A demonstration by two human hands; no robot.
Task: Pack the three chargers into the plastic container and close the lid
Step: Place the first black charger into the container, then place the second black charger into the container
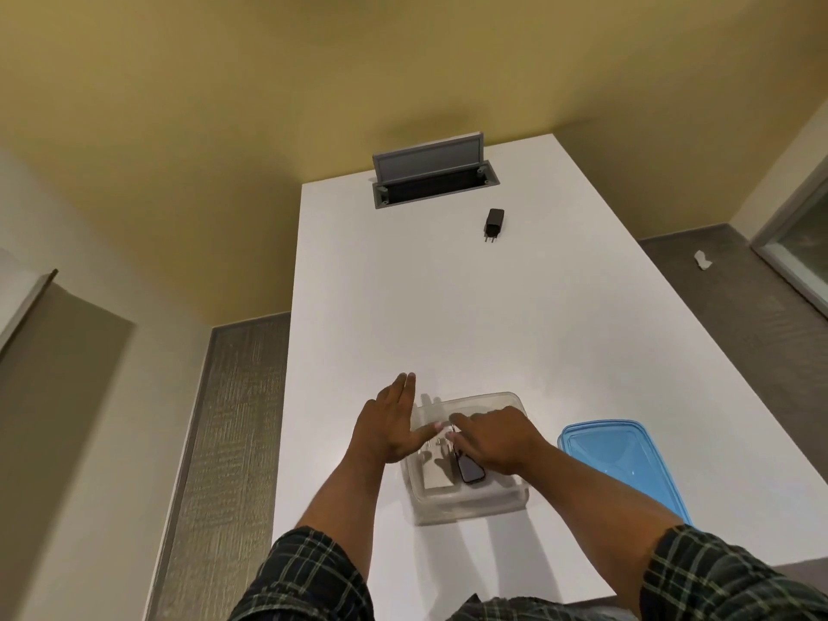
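Clear plastic container [470,504] held 2 chargers; right hand [493,437] gripped the black charger [470,472], left hand [390,423] spread flat.

I see a white surface [515,316] running away from me toward a yellow wall [313,82]. Set into its far end is a grey cable hatch [432,179] with its flap [428,159] tilted up. Grey carpet [237,441] shows along the left side, and more of it on the right, where a small white scrap [702,260] lies. A glass panel [802,244] in a pale frame stands at the far right. The light is warm and even.
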